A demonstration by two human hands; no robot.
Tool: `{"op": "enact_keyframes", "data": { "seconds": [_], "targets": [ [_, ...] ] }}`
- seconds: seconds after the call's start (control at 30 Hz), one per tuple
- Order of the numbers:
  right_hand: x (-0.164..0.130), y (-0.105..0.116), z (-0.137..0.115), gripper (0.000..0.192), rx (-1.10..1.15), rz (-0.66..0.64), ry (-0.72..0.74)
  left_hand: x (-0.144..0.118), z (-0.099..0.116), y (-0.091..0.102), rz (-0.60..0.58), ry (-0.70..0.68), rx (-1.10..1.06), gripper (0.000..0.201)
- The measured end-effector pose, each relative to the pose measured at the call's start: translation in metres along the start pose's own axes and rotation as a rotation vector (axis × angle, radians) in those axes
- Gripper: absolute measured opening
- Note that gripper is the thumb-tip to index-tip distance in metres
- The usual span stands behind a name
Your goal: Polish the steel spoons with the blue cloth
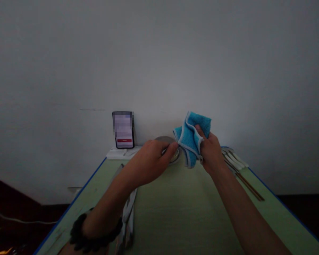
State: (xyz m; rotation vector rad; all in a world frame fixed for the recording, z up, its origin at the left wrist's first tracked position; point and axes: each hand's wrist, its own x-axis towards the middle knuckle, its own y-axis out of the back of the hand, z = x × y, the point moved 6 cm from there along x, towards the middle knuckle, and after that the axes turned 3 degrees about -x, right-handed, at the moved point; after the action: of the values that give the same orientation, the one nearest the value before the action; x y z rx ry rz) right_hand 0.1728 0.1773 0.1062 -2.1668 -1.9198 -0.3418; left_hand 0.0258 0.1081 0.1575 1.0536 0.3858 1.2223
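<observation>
A blue cloth (191, 140) with pale grey edging is bunched up in my right hand (212, 150), whose fingers are closed on it with the thumb on top. My left hand (155, 157) is closed in a pinch, its fingertips against the cloth's left edge. What it pinches, if anything besides the cloth edge, I cannot make out. Behind the left hand a round grey dish (166, 138) stands near the wall, partly covered by the fingers. Something small and shiny shows inside it, too unclear to name.
A phone (124, 132) leans upright on a white stand (117, 153) at the back left. White-handled spoons (235, 158) and brown chopsticks (251, 186) lie on the right. Several metal utensils (129, 212) lie under my left forearm. The green table (175, 212) meets the wall.
</observation>
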Motion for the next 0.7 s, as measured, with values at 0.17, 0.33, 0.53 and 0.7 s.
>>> {"op": "enact_keyframes", "data": {
  "seconds": [0.17,0.33,0.53,0.7],
  "targets": [
    [-0.0005,0.0001,-0.0014,0.039,-0.01,0.02,0.005,0.0001,-0.0007,-0.0005,-0.016,0.002,0.0,0.046],
    [-0.0007,0.0005,-0.0023,0.039,-0.03,0.014,0.01,0.0,-0.0013,-0.0018,-0.033,0.007,-0.012,0.046],
    [-0.0017,0.0001,-0.0013,0.039,-0.035,0.017,0.009,0.0001,-0.0006,-0.0023,-0.037,0.009,-0.017,0.045],
    [0.001,0.0009,-0.0001,0.039,-0.031,-0.017,0.019,0.0001,-0.0025,-0.0008,-0.02,0.005,-0.015,0.046]
  ]
}}
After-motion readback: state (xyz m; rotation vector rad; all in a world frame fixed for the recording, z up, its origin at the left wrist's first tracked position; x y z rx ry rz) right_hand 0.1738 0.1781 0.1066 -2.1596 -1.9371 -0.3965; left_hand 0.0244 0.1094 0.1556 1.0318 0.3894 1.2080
